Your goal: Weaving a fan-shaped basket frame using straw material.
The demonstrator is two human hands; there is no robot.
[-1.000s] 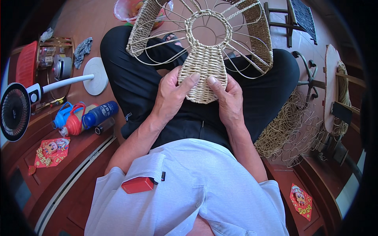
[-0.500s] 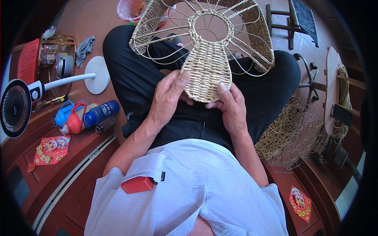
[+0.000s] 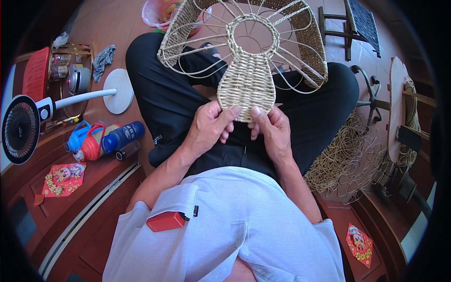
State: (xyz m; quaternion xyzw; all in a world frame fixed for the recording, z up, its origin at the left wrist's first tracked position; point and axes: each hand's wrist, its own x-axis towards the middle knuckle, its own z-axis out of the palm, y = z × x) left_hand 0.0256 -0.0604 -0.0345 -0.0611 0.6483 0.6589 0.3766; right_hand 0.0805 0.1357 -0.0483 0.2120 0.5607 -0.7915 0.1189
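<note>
A woven straw piece with a round ring and a broad, flat tail (image 3: 246,84) extends toward me from a larger wicker frame (image 3: 178,40). Thin rods and wound cords fan out from the ring to the frame's woven side wall. My left hand (image 3: 211,124) pinches the tail's lower left edge, thumb on top and fingers curled beneath. At the lower right edge, my right hand (image 3: 271,129) grips it the same way. The fingertips under the weave are partly hidden. The frame sits across my bent legs.
A heap of loose straw cord (image 3: 343,155) lies on the floor at right, near a wheeled chair base (image 3: 373,96). To the left are a fan (image 3: 21,129), several bottles (image 3: 123,136) and a grey cloth (image 3: 103,61). A dark stool (image 3: 350,28) stands far right.
Both hands have shifted closer together along the tail's near edge. My left thumb has slid down from the left side to the bottom edge.
</note>
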